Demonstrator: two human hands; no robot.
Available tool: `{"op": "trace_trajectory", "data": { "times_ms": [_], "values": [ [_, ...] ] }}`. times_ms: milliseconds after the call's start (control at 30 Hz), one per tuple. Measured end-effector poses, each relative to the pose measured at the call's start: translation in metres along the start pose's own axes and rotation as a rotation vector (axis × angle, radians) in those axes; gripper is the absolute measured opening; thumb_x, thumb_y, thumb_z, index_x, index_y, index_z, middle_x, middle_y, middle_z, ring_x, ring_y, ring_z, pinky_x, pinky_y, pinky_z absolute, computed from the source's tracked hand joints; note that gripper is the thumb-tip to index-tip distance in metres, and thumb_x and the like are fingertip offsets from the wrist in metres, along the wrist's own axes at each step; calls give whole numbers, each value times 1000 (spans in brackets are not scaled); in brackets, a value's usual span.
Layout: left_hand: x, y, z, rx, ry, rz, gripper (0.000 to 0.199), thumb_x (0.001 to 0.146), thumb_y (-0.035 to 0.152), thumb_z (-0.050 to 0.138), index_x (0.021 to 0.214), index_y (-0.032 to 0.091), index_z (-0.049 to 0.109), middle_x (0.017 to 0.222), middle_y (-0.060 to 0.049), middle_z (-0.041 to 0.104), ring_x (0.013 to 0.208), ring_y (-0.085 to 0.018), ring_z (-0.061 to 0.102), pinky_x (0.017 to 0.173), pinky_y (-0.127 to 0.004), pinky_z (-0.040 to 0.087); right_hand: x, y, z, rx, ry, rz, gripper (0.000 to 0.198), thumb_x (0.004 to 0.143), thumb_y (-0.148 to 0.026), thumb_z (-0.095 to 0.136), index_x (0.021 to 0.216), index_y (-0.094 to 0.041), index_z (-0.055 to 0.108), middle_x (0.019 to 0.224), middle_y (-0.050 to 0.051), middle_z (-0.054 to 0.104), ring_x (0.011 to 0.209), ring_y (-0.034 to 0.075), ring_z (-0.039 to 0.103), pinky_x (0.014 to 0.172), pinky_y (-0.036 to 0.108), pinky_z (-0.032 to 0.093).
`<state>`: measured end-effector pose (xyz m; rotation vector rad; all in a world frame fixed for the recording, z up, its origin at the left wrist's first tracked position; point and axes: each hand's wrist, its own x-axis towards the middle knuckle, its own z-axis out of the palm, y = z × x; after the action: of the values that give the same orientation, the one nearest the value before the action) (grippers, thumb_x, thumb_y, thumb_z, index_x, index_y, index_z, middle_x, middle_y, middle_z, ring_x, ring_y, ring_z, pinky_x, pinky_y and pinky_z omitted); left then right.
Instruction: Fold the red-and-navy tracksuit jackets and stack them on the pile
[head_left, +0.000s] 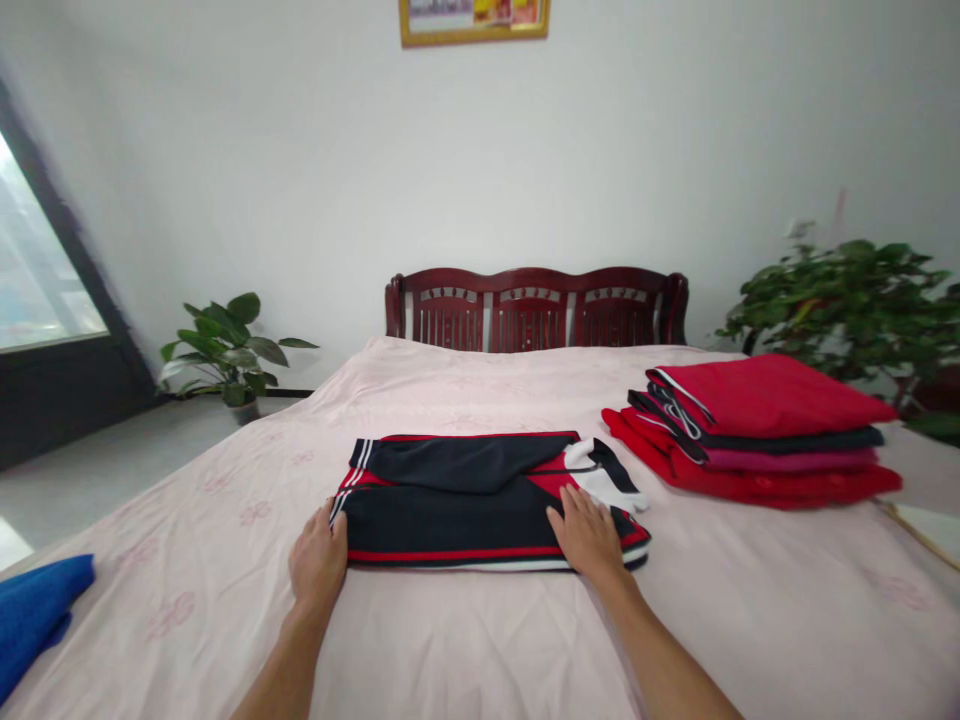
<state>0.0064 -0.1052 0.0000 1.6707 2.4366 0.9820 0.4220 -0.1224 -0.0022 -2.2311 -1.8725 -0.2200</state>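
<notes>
A folded dark navy track jacket (457, 515) with red panels, white trim and a white collar lies in front of me on the bed. Its sleeves are folded inward, with striped cuffs toward the left. At the left end, my left hand (319, 560) has its fingers closed on the near cuff edge; the fingertips are partly hidden. My right hand (589, 530) rests flat on the jacket near the collar, fingers stretched out and slightly apart.
A pink patterned sheet (465, 640) covers the bed. Several folded garments, mostly red, form a stack (772, 400) at the right. Blue cloth (37, 610) lies at the left edge. Behind stand a dark wooden headboard (529, 310) and potted plants (232, 345) on either side.
</notes>
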Motion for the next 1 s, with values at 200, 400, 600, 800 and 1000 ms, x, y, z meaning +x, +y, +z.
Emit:
{"op": "trace_trajectory", "data": {
  "times_ms": [200, 400, 600, 800, 1000],
  "values": [
    [1, -1, -1, -57, -17, -54, 54, 97, 40, 32, 142, 14, 47, 135, -17, 61, 119, -31, 60, 100, -42, 45, 0, 1, 1, -15, 32, -6, 58, 98, -41, 33, 145, -9, 46, 152, 14, 44, 141, 30, 37, 114, 48, 24],
    [2, -3, 4, -95, 17, -53, 55, 96, 40, 34, 143, 12, 43, 135, -19, 60, 122, -31, 58, 101, -43, 44, 1, 4, 5, -42, 68, -30, 56, 97, -37, 35, 142, -8, 49, 149, 14, 47, 139, 30, 40, 113, 46, 28],
    [5, -9, 4, -134, -25, -100, 60, 94, 45, 37, 145, 13, 39, 145, -17, 52, 132, -29, 51, 107, -39, 40, 0, 4, 5, -55, 86, -44, 55, 97, -37, 35, 141, -7, 50, 148, 14, 49, 137, 30, 42, 112, 47, 29],
    [40, -24, -1, -68, -161, -91, 71, 90, 56, 41, 142, 9, 42, 134, -21, 60, 122, -32, 59, 100, -42, 46, 0, 6, 10, -55, 164, -74, 53, 97, -35, 35, 137, -8, 55, 144, 15, 53, 134, 31, 46, 110, 48, 31],
    [87, -14, 10, 0, -221, -6, 76, 86, 58, 44, 139, 3, 46, 132, -25, 59, 121, -32, 60, 99, -39, 45, 2, 12, 19, -40, 215, -102, 50, 95, -35, 37, 133, -11, 59, 141, 15, 56, 132, 32, 50, 107, 50, 35]
  ]
}}
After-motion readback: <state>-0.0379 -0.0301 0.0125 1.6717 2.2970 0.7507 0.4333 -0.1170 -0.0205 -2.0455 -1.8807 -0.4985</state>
